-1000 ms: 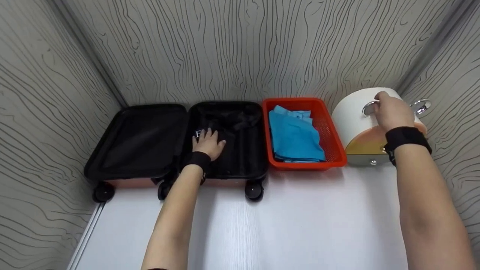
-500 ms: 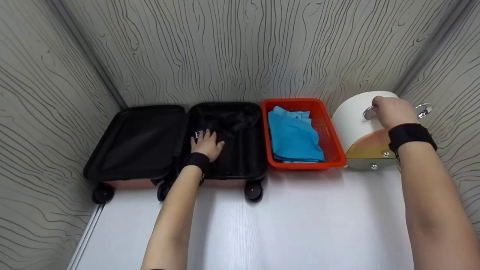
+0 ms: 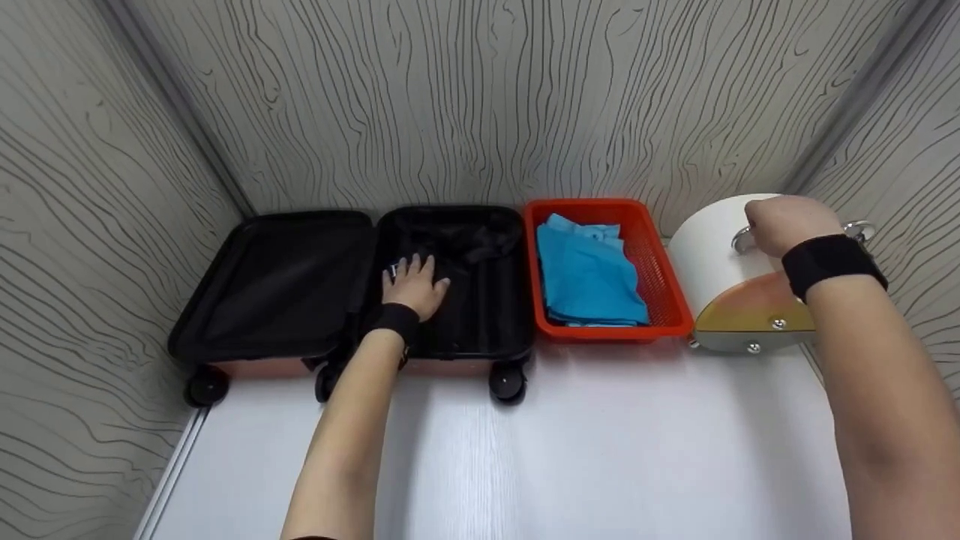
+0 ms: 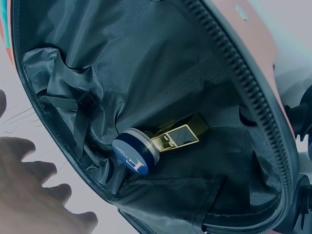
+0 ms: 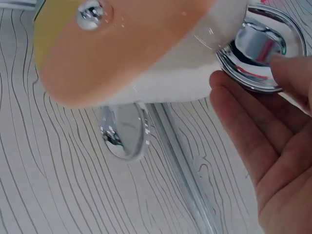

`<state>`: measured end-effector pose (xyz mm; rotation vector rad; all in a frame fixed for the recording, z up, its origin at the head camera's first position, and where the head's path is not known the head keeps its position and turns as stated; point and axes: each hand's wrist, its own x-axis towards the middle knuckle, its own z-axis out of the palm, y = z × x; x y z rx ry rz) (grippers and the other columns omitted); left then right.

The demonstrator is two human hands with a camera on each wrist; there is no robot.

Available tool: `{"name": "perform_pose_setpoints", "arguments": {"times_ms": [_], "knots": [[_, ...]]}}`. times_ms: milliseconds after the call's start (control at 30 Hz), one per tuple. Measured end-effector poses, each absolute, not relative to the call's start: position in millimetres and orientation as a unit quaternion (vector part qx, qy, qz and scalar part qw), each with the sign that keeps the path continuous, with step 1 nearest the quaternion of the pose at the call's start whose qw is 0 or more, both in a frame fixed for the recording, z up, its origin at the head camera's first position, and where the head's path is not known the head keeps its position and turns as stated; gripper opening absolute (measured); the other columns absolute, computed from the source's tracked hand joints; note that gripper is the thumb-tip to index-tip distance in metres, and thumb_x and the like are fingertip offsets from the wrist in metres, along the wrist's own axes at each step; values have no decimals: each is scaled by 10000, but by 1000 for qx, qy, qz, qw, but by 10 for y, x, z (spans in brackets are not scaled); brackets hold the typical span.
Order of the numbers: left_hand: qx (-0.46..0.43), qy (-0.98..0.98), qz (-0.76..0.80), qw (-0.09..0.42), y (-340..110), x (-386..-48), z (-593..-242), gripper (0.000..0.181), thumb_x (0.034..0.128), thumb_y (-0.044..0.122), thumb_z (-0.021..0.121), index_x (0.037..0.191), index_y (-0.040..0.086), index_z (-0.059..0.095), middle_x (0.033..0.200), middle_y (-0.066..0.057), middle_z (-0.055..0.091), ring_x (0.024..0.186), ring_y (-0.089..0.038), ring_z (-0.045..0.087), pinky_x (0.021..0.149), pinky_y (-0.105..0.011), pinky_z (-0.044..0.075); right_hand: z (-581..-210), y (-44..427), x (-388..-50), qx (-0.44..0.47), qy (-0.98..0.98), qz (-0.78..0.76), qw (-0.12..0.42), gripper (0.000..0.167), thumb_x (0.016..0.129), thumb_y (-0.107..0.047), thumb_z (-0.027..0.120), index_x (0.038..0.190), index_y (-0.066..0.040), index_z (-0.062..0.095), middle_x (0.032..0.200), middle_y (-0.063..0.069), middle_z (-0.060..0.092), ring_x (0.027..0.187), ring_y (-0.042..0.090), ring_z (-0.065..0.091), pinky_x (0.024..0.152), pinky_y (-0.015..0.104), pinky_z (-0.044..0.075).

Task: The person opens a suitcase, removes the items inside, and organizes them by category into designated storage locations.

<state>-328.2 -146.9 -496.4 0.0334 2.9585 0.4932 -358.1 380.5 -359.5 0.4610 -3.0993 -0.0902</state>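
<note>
1. White rounded box point(image 3: 709, 251): at the right end of the row, near the basket. Lower front banded orange, ochre and grey-green, with small chrome knobs point(image 3: 778, 324). Cannot tell whether its base touches the table.
2. Right hand point(image 3: 795, 225): at the top of the box, thumb and curled fingers clamped on a chrome fitting point(image 5: 263, 46). Second chrome loop point(image 5: 124, 131) visible lower down in the right wrist view.
3. Left hand point(image 3: 415, 289): fingers spread apart, gripping nothing, over the right half of the suitcase point(image 3: 281, 285). Contact with the lining: cannot tell.
4. Suitcase lies open flat, black-lined, pinkish shell, dark wheels point(image 3: 508, 381) facing the person. Inside: round container point(image 4: 134, 152), blue face marked with a white E, beside a gold-framed rectangular piece point(image 4: 180, 139); buckled strap point(image 4: 80, 117) at one side.
5. Orange-red basket point(image 3: 615, 332) between suitcase and box, holding folded blue cloth point(image 3: 589, 277).
6. Pale table point(image 3: 622, 450); black bands on both wrists.
</note>
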Motion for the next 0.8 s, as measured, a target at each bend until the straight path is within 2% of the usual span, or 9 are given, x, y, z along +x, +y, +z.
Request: {"name": "perform_pose_setpoints", "arguments": {"times_ms": [200, 367, 533, 800], "knots": [[14, 984, 161, 79, -1450, -3270, -4968, 652, 1104, 463, 375, 1643, 134, 213, 1686, -160, 166, 1549, -380, 99, 1221, -593, 51, -3594, 3824, -3574, 161, -986, -48, -3, 127, 832, -96, 773, 860, 1, 696, 726, 110, 637, 626, 281, 514, 585, 504, 474], [15, 984, 161, 77, -1444, -3251, -4953, 657, 1101, 473, 377, 1639, 125, 230, 1681, -165, 186, 1546, -384, 114, 1217, -604, 68, -3576, 3809, -3545, 173, -983, -66, 2, 21, 854, -10, 710, 850, -3, 729, 731, 120, 652, 628, 270, 515, 599, 516, 503], [16, 983, 162, 81, -1432, -3247, -4972, 655, 1100, 464, 387, 1637, 120, 236, 1682, -168, 183, 1548, -382, 97, 1215, -609, 61, -3543, 3762, -3479, 183, -979, -94, 6, 89, 812, 92, 685, 795, 7, 706, 661, 83, 617, 599, 250, 499, 571, 498, 515], [20, 983, 156, 91, -1438, -3240, -4986, 659, 1104, 478, 355, 1641, 122, 216, 1688, -165, 160, 1552, -376, 74, 1217, -604, 52, -3498, 3764, -3428, 185, -975, -121, -2, 107, 771, 111, 720, 747, 11, 691, 617, 66, 583, 572, 246, 503, 552, 489, 519]]}}
